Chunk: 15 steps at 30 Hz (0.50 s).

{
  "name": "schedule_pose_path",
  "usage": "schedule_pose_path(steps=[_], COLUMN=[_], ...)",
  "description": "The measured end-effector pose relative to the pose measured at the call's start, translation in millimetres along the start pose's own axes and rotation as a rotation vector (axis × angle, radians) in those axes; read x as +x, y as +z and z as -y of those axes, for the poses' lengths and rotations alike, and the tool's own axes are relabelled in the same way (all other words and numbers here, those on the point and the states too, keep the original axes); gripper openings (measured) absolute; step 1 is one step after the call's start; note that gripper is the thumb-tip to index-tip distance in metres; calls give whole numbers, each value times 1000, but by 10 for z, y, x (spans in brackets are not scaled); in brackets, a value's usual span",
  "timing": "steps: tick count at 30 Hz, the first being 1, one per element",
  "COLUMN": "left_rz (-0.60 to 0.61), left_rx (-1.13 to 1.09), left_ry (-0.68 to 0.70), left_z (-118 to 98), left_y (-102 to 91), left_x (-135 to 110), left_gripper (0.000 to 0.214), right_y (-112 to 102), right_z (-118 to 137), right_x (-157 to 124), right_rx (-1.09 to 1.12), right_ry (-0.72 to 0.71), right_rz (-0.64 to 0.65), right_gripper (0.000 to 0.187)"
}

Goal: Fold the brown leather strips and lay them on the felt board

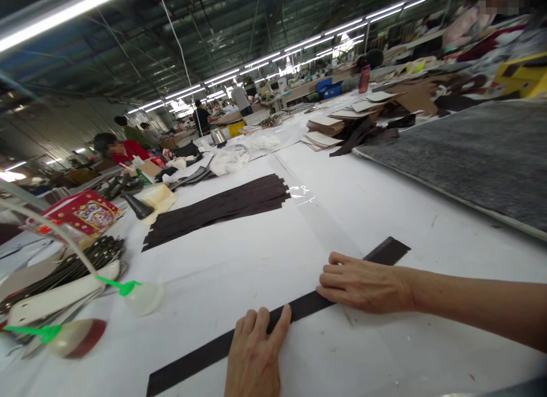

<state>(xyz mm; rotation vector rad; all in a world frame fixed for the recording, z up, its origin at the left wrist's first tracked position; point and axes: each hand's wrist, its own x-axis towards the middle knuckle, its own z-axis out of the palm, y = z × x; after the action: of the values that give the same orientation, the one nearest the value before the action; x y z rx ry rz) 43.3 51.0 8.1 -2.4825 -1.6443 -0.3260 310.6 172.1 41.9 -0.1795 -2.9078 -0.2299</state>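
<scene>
A long, narrow dark brown strip (194, 360), perhaps leather or fabric, lies slantwise across the white table. My left hand (258, 351) is on its middle part, with fingers bent over the strip and the thumb against it. Farther along to the right, my right hand (363, 283) has its fingers curled down onto the same strip, covering a stretch of it. The strip's far end (388, 250) shows beyond my right hand, and a lengthwise line runs along it there. Beyond my hands lies a flat bundle of similar dark strips (217, 209).
Two squeeze bottles with green nozzles, one clear (145, 297) and one with reddish liquid (79, 337), stand at left near a red box (81, 212). A grey felt-like board (465, 152) lies at right. Stacked cut pieces (327, 126) sit behind. Other people work in the distance.
</scene>
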Motion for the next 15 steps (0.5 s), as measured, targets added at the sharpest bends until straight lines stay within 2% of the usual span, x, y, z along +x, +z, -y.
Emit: schedule_pose_path(steps=[4,9,12,15], left_rz=[-8,25,83,125], left_rx=[-200,-428,-441,-385], left_ry=[-72,-56,-50,-28], left_z=[-105,-438,-573,-602], left_y=[-82,-67,-6,18], left_x=[169,502,593,595], left_gripper=[57,48,47,47], right_y=[-30,-13,4,4], right_z=[0,4,-5,-25], right_x=[-29,-20,-41,-96], right_rx=[20,19,1,-25], right_ry=[23,20,17,9], right_rz=[0,0,9,40], right_gripper=[20,18,17,17])
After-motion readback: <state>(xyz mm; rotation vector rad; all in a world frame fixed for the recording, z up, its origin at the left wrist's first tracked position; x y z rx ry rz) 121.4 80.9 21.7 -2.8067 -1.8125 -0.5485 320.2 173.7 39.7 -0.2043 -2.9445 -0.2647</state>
